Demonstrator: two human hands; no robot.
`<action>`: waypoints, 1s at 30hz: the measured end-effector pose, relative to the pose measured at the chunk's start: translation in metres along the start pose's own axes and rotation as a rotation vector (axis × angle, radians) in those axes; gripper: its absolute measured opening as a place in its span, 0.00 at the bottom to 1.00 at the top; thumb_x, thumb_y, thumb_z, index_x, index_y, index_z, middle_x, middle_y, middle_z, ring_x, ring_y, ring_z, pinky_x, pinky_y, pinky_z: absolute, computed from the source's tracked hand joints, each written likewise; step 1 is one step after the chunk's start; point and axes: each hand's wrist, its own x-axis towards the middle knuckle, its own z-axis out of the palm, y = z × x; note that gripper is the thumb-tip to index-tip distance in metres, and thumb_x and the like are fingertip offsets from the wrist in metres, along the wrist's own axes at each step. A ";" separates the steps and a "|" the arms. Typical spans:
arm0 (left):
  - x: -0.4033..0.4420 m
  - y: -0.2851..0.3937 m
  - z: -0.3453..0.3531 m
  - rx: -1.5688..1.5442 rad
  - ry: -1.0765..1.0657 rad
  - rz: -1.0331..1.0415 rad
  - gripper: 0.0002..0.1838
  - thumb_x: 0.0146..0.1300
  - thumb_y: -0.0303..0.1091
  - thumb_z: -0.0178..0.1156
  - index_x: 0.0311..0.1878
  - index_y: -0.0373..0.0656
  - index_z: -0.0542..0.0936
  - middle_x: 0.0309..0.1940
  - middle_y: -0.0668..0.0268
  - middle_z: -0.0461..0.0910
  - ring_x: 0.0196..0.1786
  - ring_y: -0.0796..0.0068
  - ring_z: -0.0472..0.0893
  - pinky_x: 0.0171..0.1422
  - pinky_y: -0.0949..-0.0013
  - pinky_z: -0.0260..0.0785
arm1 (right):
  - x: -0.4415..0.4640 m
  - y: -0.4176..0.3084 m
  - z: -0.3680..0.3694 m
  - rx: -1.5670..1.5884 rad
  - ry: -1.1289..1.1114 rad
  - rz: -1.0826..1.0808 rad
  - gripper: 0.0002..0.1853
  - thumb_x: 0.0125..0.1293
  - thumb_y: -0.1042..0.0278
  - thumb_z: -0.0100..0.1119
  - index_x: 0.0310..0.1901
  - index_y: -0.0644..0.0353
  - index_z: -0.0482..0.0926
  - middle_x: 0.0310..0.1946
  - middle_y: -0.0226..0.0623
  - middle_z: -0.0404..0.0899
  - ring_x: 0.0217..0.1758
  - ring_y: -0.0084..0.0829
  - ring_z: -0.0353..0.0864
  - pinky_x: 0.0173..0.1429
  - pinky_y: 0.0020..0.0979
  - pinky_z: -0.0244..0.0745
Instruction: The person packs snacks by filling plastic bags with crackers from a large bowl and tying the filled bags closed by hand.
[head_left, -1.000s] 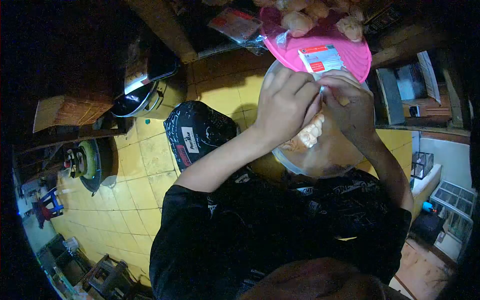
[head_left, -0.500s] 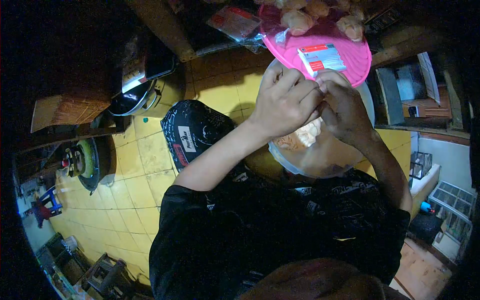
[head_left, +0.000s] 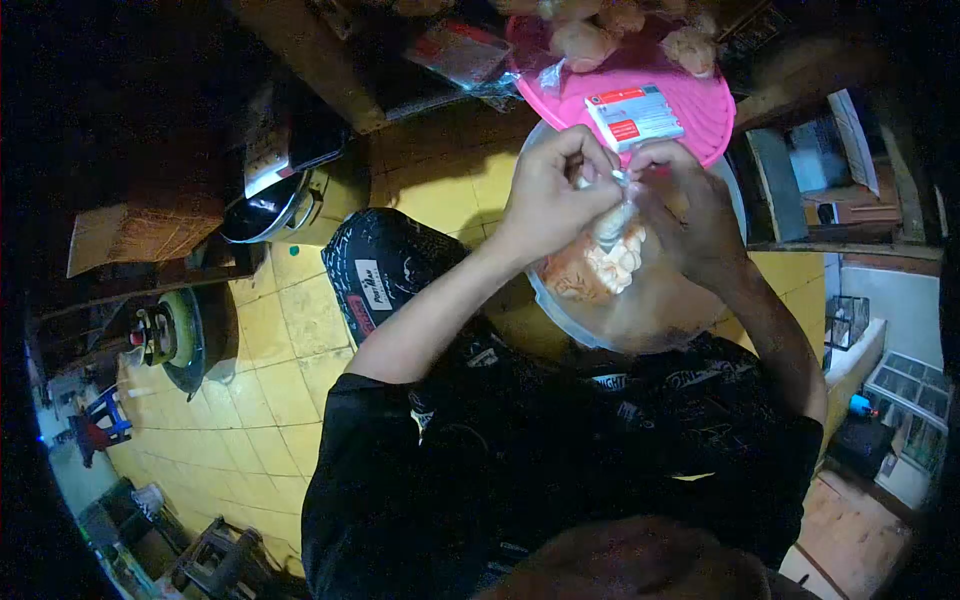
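My left hand (head_left: 565, 190) and my right hand (head_left: 690, 205) meet above a large translucent tub (head_left: 570, 325). Fingertips of both hands pinch the whitish, gathered neck of what looks like a small plastic bag (head_left: 610, 225), which hangs between them. Its lower end is hard to separate from the pale cream lumps (head_left: 618, 265) beneath it. Brownish stuff (head_left: 572, 278) lies beside those lumps in the tub. Just beyond my fingers, a white and red packet (head_left: 635, 118) rests on a pink ribbed lid or tray (head_left: 712, 115).
Several round tan lumps (head_left: 585, 45) sit at the pink tray's far side, near a clear plastic packet (head_left: 460, 55). Leftward stand a big metal pot (head_left: 325, 205) and a cardboard box (head_left: 140, 235) above the yellow tiled floor (head_left: 270, 370). My knee (head_left: 385, 265) is beside the tub.
My hands were closed tightly together; now their fingers have opened into pinches a little apart, so the whitish bag shows between them. The view has shifted slightly.
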 end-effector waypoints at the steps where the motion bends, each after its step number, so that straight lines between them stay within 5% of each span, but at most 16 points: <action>1: 0.001 0.000 0.001 -0.170 -0.005 -0.045 0.08 0.51 0.21 0.62 0.33 0.40 0.74 0.28 0.73 0.75 0.33 0.88 0.70 0.36 0.81 0.61 | 0.001 0.004 0.000 0.000 0.001 0.000 0.06 0.62 0.72 0.56 0.40 0.60 0.74 0.33 0.37 0.74 0.42 0.35 0.77 0.46 0.35 0.72; 3: 0.001 0.003 0.004 -0.243 0.028 -0.066 0.08 0.53 0.19 0.60 0.35 0.39 0.74 0.31 0.71 0.75 0.36 0.86 0.73 0.40 0.80 0.64 | 0.004 0.014 -0.001 -0.491 0.058 -0.440 0.10 0.56 0.72 0.61 0.40 0.58 0.74 0.34 0.36 0.74 0.43 0.37 0.77 0.46 0.38 0.72; 7: 0.001 0.001 0.001 -0.266 0.039 -0.071 0.09 0.57 0.18 0.58 0.39 0.37 0.72 0.34 0.69 0.76 0.40 0.83 0.76 0.45 0.80 0.67 | 0.004 0.012 -0.002 -0.712 0.142 -0.540 0.14 0.50 0.71 0.64 0.40 0.55 0.75 0.35 0.34 0.75 0.41 0.39 0.76 0.44 0.40 0.71; 13: -0.004 0.008 0.005 0.052 0.055 0.050 0.09 0.56 0.19 0.60 0.41 0.36 0.78 0.36 0.68 0.79 0.39 0.83 0.77 0.46 0.76 0.69 | -0.006 0.008 -0.003 -0.765 0.077 -0.248 0.13 0.50 0.68 0.64 0.40 0.53 0.77 0.33 0.31 0.76 0.40 0.37 0.76 0.43 0.42 0.67; 15: -0.005 0.003 0.006 0.021 0.036 0.020 0.09 0.56 0.21 0.60 0.41 0.36 0.81 0.36 0.65 0.81 0.40 0.78 0.78 0.46 0.72 0.70 | -0.004 0.009 -0.007 -0.689 0.025 -0.188 0.07 0.57 0.67 0.59 0.34 0.60 0.76 0.28 0.40 0.75 0.36 0.41 0.77 0.41 0.39 0.70; 18: -0.005 0.003 0.010 0.416 0.021 0.344 0.11 0.54 0.25 0.59 0.41 0.38 0.82 0.36 0.58 0.80 0.42 0.60 0.78 0.49 0.64 0.67 | -0.005 0.009 -0.006 -0.355 0.108 -0.044 0.04 0.50 0.71 0.61 0.29 0.59 0.80 0.22 0.34 0.76 0.28 0.33 0.77 0.35 0.34 0.71; 22: -0.012 0.009 0.013 0.649 0.011 0.449 0.13 0.51 0.33 0.64 0.40 0.41 0.83 0.37 0.62 0.80 0.45 0.61 0.76 0.51 0.59 0.62 | -0.007 0.000 -0.008 -0.067 0.109 0.234 0.05 0.49 0.72 0.60 0.24 0.64 0.78 0.15 0.31 0.71 0.19 0.18 0.68 0.26 0.24 0.65; 29: -0.015 0.013 0.019 0.944 0.020 0.587 0.11 0.46 0.39 0.67 0.33 0.49 0.83 0.36 0.72 0.79 0.43 0.68 0.72 0.48 0.57 0.55 | -0.013 0.000 -0.018 -0.182 0.007 0.260 0.05 0.50 0.71 0.60 0.24 0.64 0.78 0.17 0.27 0.73 0.22 0.17 0.69 0.27 0.23 0.64; 30: -0.015 0.014 0.019 0.956 0.004 0.583 0.11 0.45 0.39 0.67 0.34 0.51 0.84 0.36 0.74 0.79 0.43 0.69 0.72 0.49 0.56 0.55 | -0.017 0.007 -0.021 -0.012 -0.026 0.258 0.06 0.52 0.71 0.60 0.25 0.65 0.78 0.19 0.27 0.74 0.23 0.17 0.70 0.28 0.23 0.65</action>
